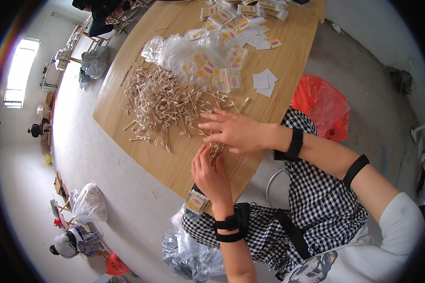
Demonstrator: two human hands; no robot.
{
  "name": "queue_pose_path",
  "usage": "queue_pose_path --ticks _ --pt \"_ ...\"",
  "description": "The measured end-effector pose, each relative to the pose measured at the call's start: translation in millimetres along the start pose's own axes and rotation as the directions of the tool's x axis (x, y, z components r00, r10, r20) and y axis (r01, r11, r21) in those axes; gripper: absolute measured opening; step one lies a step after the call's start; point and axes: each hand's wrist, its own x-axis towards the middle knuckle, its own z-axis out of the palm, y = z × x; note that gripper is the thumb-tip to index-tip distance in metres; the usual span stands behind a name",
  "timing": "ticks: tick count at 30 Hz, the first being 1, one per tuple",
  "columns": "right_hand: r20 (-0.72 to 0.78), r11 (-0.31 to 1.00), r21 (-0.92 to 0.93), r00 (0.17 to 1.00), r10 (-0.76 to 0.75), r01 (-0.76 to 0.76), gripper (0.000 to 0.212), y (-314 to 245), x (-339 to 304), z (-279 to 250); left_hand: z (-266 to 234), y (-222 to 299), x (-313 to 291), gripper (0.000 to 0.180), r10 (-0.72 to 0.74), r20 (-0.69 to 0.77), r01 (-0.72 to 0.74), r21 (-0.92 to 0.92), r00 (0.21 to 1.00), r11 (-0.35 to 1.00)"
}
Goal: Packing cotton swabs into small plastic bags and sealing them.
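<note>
A large heap of cotton swabs (pixel 158 101) with wooden sticks lies on the table. At the heap's near right side, my left hand (pixel 211 177) curls its fingers around a small bunch of cotton swabs (pixel 216 153). My right hand (pixel 241 132) reaches over from the right, palm down, its fingers stretched out and apart above the swabs next to that bunch. Its fingertips are close to loose swabs; the thumb is partly hidden. Beside my left wrist, a filled pack of swabs (pixel 196 202) with a yellow and white label is at the table's near edge.
Clear plastic bags (pixel 186 49) and labelled packets (pixel 227 79) lie beyond the heap on the wooden table (pixel 151 162). White cards (pixel 264 81) are to the right. A red plastic bag (pixel 321 106) is beside the table; grey plastic (pixel 189 257) lies below. Other people sit far left.
</note>
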Motion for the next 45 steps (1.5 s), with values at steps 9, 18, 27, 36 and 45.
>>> queue_pose_path --ticks 9,18,27,36,45 --pt "-0.024 0.973 -0.187 0.99 -0.142 0.136 0.029 23.0 15.5 -4.4 -1.0 -5.9 -2.5 0.015 -0.012 0.122 0.028 -0.126 0.992 0.992" --pt "-0.041 0.938 -0.303 0.981 -0.188 0.167 0.009 45.5 43.1 -11.7 -11.2 -5.3 -19.0 0.01 -0.115 0.073 0.124 -0.138 0.991 0.983" --pt "-0.141 0.954 -0.279 0.977 -0.158 0.114 0.011 30.7 49.4 -8.5 -15.9 2.3 -36.1 0.01 -0.157 0.089 0.164 -0.086 0.984 0.983" --pt "0.001 0.918 -0.37 0.988 -0.156 0.145 0.01 7.7 -27.1 -13.2 -16.0 -1.1 -33.1 0.009 -0.158 0.09 0.167 -0.108 0.983 0.98" --pt "-0.106 0.959 -0.271 0.988 -0.116 0.084 0.012 -20.2 -30.2 13.0 -5.6 1.9 -3.4 0.01 -0.015 0.158 0.048 -0.205 0.987 0.978"
